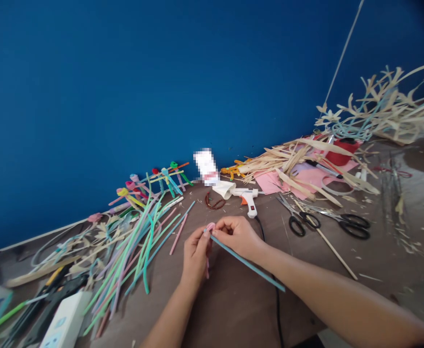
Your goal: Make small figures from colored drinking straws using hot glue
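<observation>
Both hands meet over the middle of the table, fingertips almost touching. My left hand point(197, 253) is closed in a pinch on a pink pipe cleaner point(211, 226), whose bent top shows above the fingers and whose tail hangs below. My right hand point(239, 237) pinches a light blue pipe cleaner point(248, 263), its long end slanting down to the right under my forearm. The blue one's near end meets the pink one between the fingertips; how they join is hidden. Left of the hands lies a spread of pastel pipe cleaners point(148, 246).
Small pipe-cleaner figures point(166, 179) lean along the blue wall. A white glue gun point(250, 200) with a black cord lies beyond my hands, near a beaded bracelet point(214, 202). Two scissors point(355, 226), dried husk strips point(287, 157) and a wooden stick point(337, 253) are right; a power strip point(66, 319) sits front left.
</observation>
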A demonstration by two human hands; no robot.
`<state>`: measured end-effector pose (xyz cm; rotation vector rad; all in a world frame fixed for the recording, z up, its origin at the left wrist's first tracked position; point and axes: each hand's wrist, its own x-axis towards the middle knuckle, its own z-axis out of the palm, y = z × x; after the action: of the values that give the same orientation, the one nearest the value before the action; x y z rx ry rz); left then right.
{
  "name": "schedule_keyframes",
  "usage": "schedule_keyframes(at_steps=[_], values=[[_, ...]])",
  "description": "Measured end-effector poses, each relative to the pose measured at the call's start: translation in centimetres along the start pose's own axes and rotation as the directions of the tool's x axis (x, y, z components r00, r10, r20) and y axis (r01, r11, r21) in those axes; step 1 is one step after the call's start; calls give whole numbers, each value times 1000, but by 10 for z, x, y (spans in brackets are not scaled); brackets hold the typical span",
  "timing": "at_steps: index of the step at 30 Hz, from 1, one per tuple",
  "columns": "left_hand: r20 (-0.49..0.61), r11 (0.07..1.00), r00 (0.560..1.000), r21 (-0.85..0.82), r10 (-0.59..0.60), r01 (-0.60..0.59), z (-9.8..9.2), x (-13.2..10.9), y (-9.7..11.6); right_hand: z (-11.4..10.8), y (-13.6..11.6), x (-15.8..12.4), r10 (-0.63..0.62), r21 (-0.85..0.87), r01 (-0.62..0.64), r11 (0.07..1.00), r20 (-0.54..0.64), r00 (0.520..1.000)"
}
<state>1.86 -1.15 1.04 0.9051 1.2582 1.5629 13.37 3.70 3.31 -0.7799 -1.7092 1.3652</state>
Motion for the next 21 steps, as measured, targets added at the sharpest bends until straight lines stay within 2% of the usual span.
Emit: schedule_keyframes(at_steps=[9,14,17,21], values=[[-10,990,998,-125,-67,65,3,2,0,0,-4,-2,-15,-28,16,999,17,1000],[35,985,996,-149,-82,86,5,3,3,1,1,-1,-18,-3,18,1000,28,999],[51,988,995,-123,-83,88,5,3,3,0,1,1,-6,1,6,1000,18,1000],[33,999,998,9,-54,54,2,2,4,-4,0,3,37,-11,-37,999,46,998]])
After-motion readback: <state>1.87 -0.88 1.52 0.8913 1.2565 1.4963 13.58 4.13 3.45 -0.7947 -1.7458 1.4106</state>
